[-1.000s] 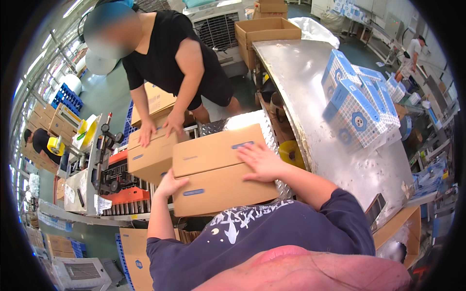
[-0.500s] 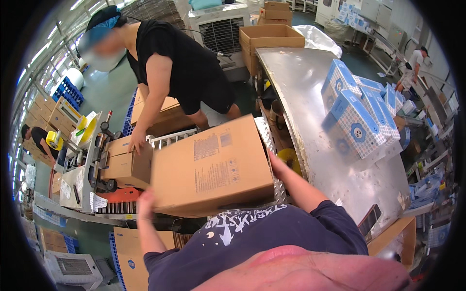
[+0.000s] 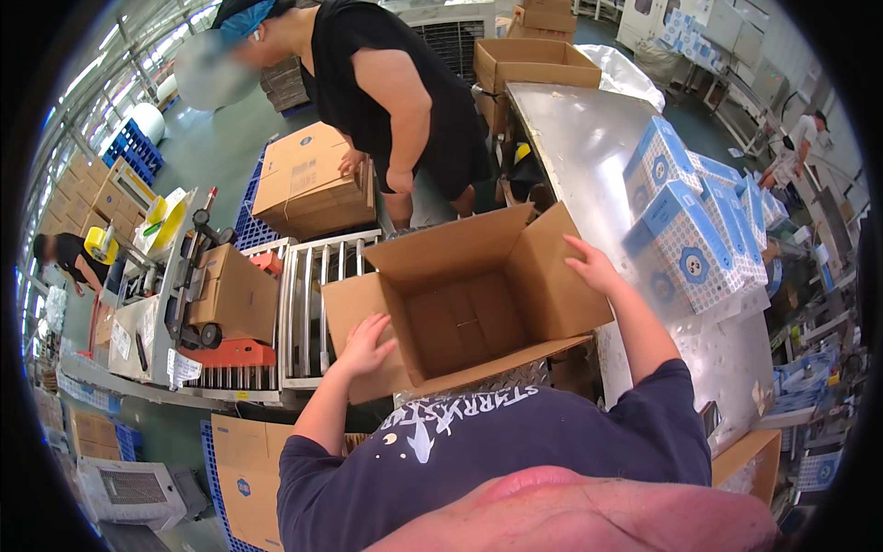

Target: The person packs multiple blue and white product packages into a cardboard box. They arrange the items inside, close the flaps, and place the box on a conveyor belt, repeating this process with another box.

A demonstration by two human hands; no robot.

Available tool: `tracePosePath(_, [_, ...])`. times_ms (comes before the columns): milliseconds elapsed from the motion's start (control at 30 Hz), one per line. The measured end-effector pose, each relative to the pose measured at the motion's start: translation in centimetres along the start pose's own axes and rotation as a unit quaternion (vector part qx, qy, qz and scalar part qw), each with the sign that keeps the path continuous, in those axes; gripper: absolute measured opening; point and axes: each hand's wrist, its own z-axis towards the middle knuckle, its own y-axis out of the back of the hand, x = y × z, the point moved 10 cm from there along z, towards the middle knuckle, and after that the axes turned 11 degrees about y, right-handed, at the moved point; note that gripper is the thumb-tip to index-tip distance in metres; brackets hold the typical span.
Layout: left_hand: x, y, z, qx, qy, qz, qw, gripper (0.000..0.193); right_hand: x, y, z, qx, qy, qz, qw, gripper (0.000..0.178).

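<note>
An open brown cardboard box (image 3: 464,308) stands in front of me, its mouth tipped toward me and its flaps spread outward. My left hand (image 3: 366,342) presses on the left flap. My right hand (image 3: 591,266) holds the edge of the right flap. The box is empty inside. Across from me a person in a black shirt (image 3: 395,87) bends over a closed cardboard box (image 3: 308,184) with both hands on it.
A roller conveyor (image 3: 313,299) and a box-taping machine (image 3: 198,304) with a box in it stand at left. A metal table (image 3: 598,156) at right holds several blue-and-white cartons (image 3: 690,230). Flat cardboard (image 3: 244,478) lies lower left. Another open box (image 3: 533,60) sits at the table's far end.
The box lay closed and flat under my hands, then I tilted it up, and now it stands open toward me. The other person lifted their box off the conveyor.
</note>
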Motion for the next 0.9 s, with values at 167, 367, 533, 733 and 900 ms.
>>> tracePosePath(167, [1.3,-0.8,1.6,-0.077,0.157,0.093,0.98,0.092,-5.8,-4.5,-5.7,-0.036,-0.091,-0.365,0.926,0.071])
tracePosePath(367, [4.9,-6.0,6.8,0.116,0.16,-0.301,0.933,0.088,-6.0,-14.6,-8.7,0.09,-0.087,-0.094,0.988,0.099])
tracePosePath(533, [-3.4,-13.2,6.8,0.088,0.04,-0.096,0.991,0.085,-6.6,-1.5,-12.1,0.049,-0.133,-0.011,0.99,0.054])
tracePosePath(733, [-9.3,-9.8,4.6,0.329,0.068,0.352,0.873,0.068,-13.9,34.8,-25.1,-0.413,-0.103,-0.294,0.856,0.044])
tracePosePath(900, [-33.3,-6.8,9.1,0.219,-0.173,0.186,0.942,0.053,-29.8,42.7,-36.0,-0.505,-0.177,0.023,0.844,0.055])
